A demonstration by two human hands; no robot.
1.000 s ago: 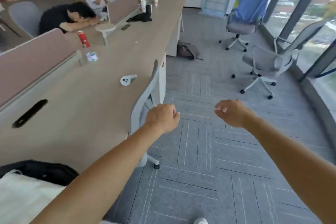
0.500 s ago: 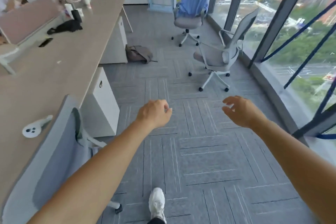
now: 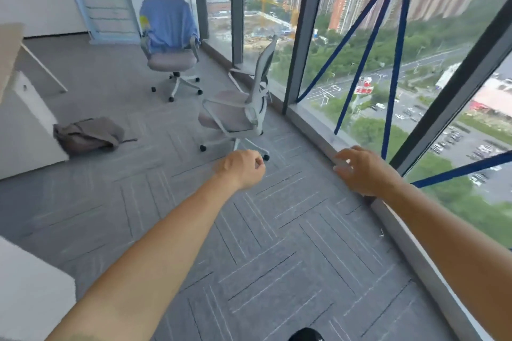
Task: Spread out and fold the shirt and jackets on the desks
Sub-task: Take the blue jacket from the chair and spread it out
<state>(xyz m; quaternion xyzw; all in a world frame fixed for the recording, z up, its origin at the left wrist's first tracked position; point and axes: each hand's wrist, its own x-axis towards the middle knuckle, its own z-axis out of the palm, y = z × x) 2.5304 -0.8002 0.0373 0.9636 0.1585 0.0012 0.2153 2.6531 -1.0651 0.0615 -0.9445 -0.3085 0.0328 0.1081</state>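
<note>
A blue garment (image 3: 167, 22) hangs over the back of a grey office chair (image 3: 171, 59) at the far end of the room, well beyond both hands. My left hand (image 3: 242, 169) is stretched out over the carpet with its fingers curled into a loose fist and holds nothing. My right hand (image 3: 360, 170) reaches forward near the window sill with fingers spread and loosely bent, also empty. Only the end of the desk (image 3: 9, 47) shows at the left edge.
A second grey chair (image 3: 238, 111) stands by the window, just ahead of my hands. A brown bag (image 3: 86, 134) lies on the carpet beside a white cabinet (image 3: 25, 124). Floor-to-ceiling glass and a low sill (image 3: 327, 133) run along the right.
The view has swung right, away from the desk, toward the window and chairs. Both arms stayed stretched out ahead; the right hand's fingers have opened a little.
</note>
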